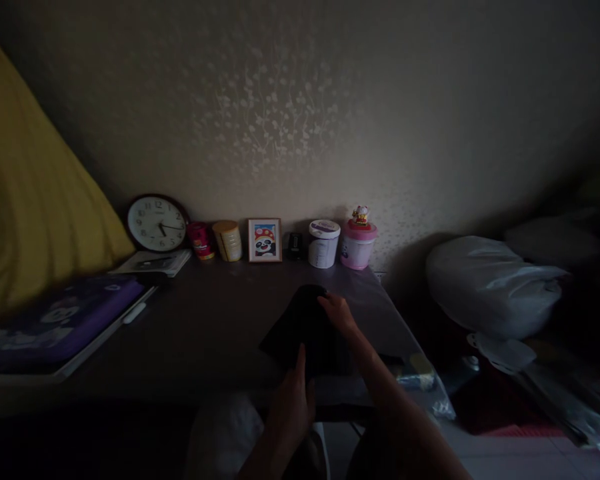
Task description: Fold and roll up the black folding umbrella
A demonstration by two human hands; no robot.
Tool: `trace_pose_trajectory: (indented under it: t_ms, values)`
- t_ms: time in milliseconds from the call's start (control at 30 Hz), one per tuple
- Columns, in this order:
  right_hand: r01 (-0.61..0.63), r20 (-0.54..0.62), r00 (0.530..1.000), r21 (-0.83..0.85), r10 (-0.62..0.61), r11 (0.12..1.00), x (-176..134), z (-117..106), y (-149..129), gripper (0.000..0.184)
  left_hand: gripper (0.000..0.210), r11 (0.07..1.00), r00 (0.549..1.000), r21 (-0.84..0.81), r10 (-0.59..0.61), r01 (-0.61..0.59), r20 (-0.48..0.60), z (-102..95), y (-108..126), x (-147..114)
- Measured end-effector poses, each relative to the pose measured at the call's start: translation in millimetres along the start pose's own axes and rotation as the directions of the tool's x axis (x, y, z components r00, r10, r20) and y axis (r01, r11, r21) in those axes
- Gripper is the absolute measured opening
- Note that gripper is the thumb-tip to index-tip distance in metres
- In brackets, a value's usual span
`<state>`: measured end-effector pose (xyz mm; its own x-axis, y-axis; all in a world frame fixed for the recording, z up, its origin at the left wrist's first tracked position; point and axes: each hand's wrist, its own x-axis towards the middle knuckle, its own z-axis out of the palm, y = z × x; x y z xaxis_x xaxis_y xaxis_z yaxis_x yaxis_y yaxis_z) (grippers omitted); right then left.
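Note:
A black cloth item (300, 327), rounded at its far end and wider toward me, lies at the front middle of the dark table. Its exact kind is lost in the dim light. My right hand (337, 311) is closed on its far right edge, thumb and fingers pinching the fabric. At the near edge, my left hand (291, 400) grips it with the index finger stretched over the top; the thumb is lower, to the right. Folds and the underside are too dark to make out.
Along the wall stand a clock (157, 223), a red can (201, 241), a yellow canister (229, 241), a framed panda picture (265, 240), a white tub (323, 245) and a pink tub (359, 247). A purple case (75, 320) lies left; plastic-wrapped items (420, 373) lie right.

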<state>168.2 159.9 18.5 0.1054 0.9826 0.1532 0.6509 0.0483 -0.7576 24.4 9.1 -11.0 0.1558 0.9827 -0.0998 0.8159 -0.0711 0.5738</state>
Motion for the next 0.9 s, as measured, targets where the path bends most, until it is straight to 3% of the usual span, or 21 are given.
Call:
trace_pose_trajectory:
  t_ms: [200,400,633,900]
  values:
    - [-0.023,-0.016,1.0,-0.091,0.022,0.996,0.6,11.7,-9.7,0.029,0.06,0.996,0.998,-0.067,0.057,-0.058,-0.01,-0.4,-3.7,0.7]
    - [-0.02,0.0,1.0,-0.161,0.021,0.987,-0.6,22.1,-15.7,0.035,0.056,0.998,1.0,-0.067,0.019,-0.018,0.02,-1.5,-3.5,0.4]
    - [-0.004,0.029,1.0,-0.264,0.012,0.965,-1.5,25.7,-24.3,0.03,0.061,0.995,1.0,-0.095,0.005,-0.004,0.012,0.6,-4.2,0.2]
    - [0.011,0.054,0.998,-0.366,0.009,0.93,-3.9,26.2,-31.3,0.029,0.07,0.959,0.998,-0.278,0.055,-0.058,-0.017,-13.1,5.4,-8.7]
